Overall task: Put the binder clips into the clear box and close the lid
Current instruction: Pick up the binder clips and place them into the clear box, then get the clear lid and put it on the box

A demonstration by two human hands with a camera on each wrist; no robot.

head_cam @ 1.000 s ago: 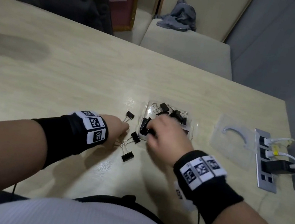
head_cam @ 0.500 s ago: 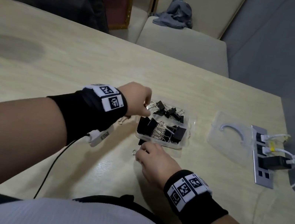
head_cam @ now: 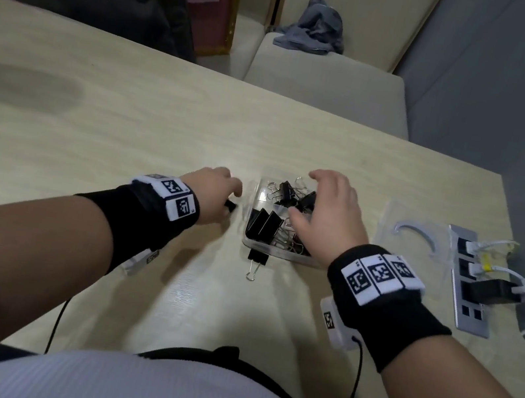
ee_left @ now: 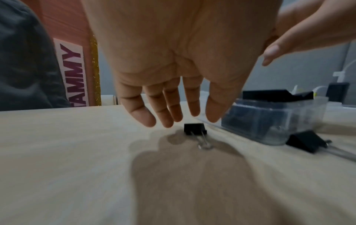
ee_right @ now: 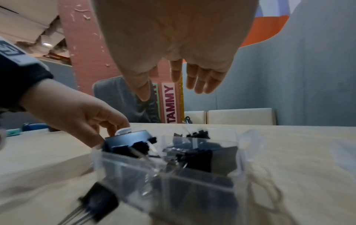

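The clear box (head_cam: 256, 197) stands mid-table, lidless, holding several black binder clips (head_cam: 265, 225). My right hand (head_cam: 315, 194) hovers over the box with fingers spread and nothing in it; in the right wrist view the right hand (ee_right: 173, 79) hangs above the box (ee_right: 192, 182). My left hand (head_cam: 232, 192) is just left of the box, fingers straight. In the left wrist view the left hand (ee_left: 183, 106) points down over a small clip (ee_left: 194, 129) lying on the table, a little apart from it. Another loose clip (head_cam: 258, 257) lies at the box's near side.
The clear lid (head_cam: 411, 237) lies flat to the right of the box. Beyond it a silver power strip (head_cam: 471, 303) with plugs and white cables sits near the table's right edge. A cushioned bench (head_cam: 329, 81) stands behind the table.
My left hand left the box rim and came down to the table on the box's left. My right hand rose from the table in front of the box to above it.
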